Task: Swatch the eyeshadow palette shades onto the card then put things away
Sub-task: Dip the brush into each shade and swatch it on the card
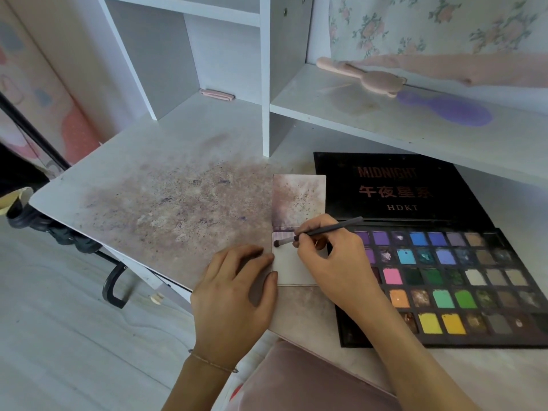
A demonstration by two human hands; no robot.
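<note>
An open black eyeshadow palette (444,280) with several coloured pans lies on the right of the desk, its lid flat behind it. Left of it lie two white cards: a stained upper card (298,197) and a lower card (292,269) with a purple streak along its top edge. My right hand (329,256) grips a dark thin brush (323,231), whose tip touches the lower card near its left edge. My left hand (234,289) rests flat on the desk, its fingertips pressing that card's left edge.
The white desk (166,197) is smeared with purple-brown powder to the left of the cards. A shelf unit stands behind, holding a pink hairbrush (367,77), a purple brush (444,108) and a small pink clip (216,94). A pink cushion (311,381) sits below the desk edge.
</note>
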